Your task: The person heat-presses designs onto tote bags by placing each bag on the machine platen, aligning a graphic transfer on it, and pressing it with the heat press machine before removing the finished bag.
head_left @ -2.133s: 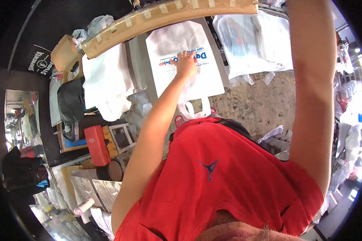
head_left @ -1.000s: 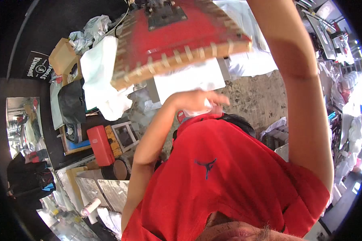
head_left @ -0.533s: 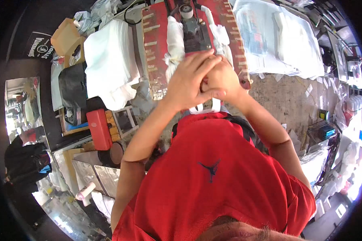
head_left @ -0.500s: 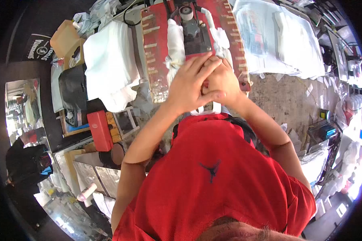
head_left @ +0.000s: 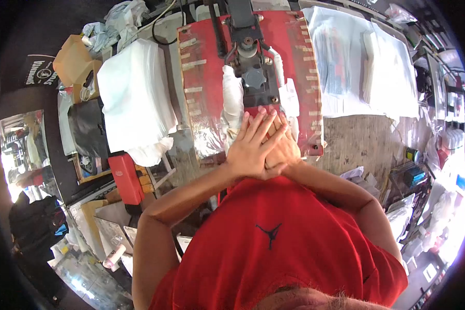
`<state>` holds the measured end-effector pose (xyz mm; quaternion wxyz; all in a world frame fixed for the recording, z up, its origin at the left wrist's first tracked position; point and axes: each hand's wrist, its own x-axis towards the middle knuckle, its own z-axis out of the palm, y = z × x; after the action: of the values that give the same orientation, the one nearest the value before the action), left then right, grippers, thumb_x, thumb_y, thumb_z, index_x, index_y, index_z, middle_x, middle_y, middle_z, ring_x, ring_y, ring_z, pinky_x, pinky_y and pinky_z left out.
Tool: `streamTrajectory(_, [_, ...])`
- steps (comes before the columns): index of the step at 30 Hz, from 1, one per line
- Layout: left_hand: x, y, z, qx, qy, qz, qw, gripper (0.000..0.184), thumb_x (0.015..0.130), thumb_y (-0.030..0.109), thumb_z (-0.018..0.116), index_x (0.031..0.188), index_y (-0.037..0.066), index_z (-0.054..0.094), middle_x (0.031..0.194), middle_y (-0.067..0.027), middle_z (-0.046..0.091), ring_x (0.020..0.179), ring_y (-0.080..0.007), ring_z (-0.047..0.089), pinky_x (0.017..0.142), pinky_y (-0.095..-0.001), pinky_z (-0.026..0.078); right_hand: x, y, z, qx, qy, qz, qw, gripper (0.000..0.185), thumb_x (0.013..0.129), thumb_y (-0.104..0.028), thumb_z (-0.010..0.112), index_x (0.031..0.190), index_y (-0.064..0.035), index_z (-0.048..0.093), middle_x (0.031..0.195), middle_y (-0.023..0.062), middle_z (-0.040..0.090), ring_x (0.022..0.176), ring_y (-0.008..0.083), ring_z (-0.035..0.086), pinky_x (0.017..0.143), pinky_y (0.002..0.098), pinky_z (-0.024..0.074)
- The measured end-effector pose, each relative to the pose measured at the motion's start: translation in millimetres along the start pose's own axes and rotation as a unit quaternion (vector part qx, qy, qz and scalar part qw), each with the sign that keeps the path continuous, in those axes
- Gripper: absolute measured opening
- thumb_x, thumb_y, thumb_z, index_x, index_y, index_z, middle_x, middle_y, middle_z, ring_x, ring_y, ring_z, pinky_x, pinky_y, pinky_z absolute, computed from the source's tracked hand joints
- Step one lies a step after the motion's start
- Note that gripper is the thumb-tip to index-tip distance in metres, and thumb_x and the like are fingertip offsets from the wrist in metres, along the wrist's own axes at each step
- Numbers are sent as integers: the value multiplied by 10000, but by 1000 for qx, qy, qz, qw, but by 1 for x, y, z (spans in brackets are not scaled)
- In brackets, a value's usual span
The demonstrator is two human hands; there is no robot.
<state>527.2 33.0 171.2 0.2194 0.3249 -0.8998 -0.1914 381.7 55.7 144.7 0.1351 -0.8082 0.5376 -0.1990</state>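
Note:
A heat press with a red top plate [head_left: 199,77], its edges dotted with strips of tape, stands in front of me. My left hand [head_left: 253,150] lies with fingers outstretched and spread, partly over my right hand [head_left: 285,152]. The right hand's fingers also point forward, some hidden beneath the left. Both hands are at the front middle of the press, between two white-wrapped handle bars [head_left: 233,93]. Just beyond the fingertips is the black central block with a dark star-shaped knob [head_left: 253,78]. Neither hand shows anything held; whether the palms press on the plate is hidden.
Stacked white sheets [head_left: 134,93] lie left of the press, and plastic-covered white sheets [head_left: 382,72] lie to its right. An open cardboard box [head_left: 75,64] and a red case [head_left: 125,181] are further left. A worn wooden surface [head_left: 354,142] extends at the right.
My hands have shifted toward my body, and the left fingers have spread wider. More of the press's central arm and knob shows as the view has tilted.

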Motion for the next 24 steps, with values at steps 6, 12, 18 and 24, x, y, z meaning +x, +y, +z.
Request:
streamTrajectory(6, [-10,-15,24,16,6,-12,1000,873,832,640,602,1513,107,481,1575,-254,368,1474,-438,317,1205,-612,183,-6,8,27,-47,12,-4,999,748,876,-399,637,1506,-63,416,1567,258,332,1470,444,285,1201,554,253])
streamTrajectory(12, [-3,-13,17,0,70,14,997,806,808,521,693,1461,81,523,1499,-238,450,1406,-443,401,1182,-606,256,-11,12,38,2,27,5,1000,745,844,-374,661,1476,-49,439,1537,278,362,1445,465,314,1201,551,258])
streamTrajectory(18, [7,4,-6,-154,131,25,979,658,839,465,716,1321,29,623,1367,-189,591,1273,-354,548,1110,-459,388,-16,3,14,41,-22,50,998,729,810,-325,702,1432,-30,464,1490,281,420,1388,478,384,1163,546,315])
streamTrajectory(24, [29,159,-143,-644,-94,375,660,1029,772,765,641,1406,-38,522,1434,-161,542,1312,-245,525,1084,-436,419,-9,-9,8,28,162,-11,986,461,880,-255,689,1236,15,580,1354,207,523,1279,397,495,1080,503,419])
